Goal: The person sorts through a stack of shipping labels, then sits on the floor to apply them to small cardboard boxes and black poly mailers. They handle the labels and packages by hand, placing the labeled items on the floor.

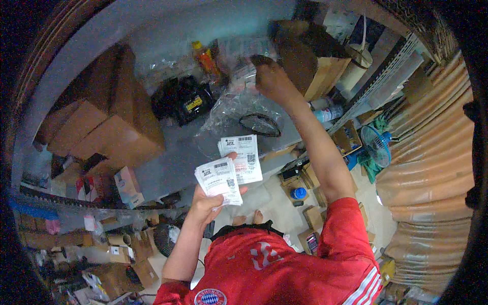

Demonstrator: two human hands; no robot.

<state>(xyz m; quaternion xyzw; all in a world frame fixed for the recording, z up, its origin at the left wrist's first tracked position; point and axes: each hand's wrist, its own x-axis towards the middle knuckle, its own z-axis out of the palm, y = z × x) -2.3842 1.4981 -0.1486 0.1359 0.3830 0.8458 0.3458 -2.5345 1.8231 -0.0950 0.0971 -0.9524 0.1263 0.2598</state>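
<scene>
In the head view, my left hand is closed on two fanned stacks of white printed labels, held over the front edge of a grey shelf. My right hand reaches to the back of that shelf, fingers curled at some crumpled clear plastic; what they grip, if anything, is too unclear to name. Below that hand a black loop lies on the plastic. A black bag with a yellow label and a bottle with a yellow cap are to the left of it.
Cardboard boxes stand at the shelf's left and back right. On the right are a blue fan and a tan curtain. A blue container and more boxes sit lower down around my bare feet.
</scene>
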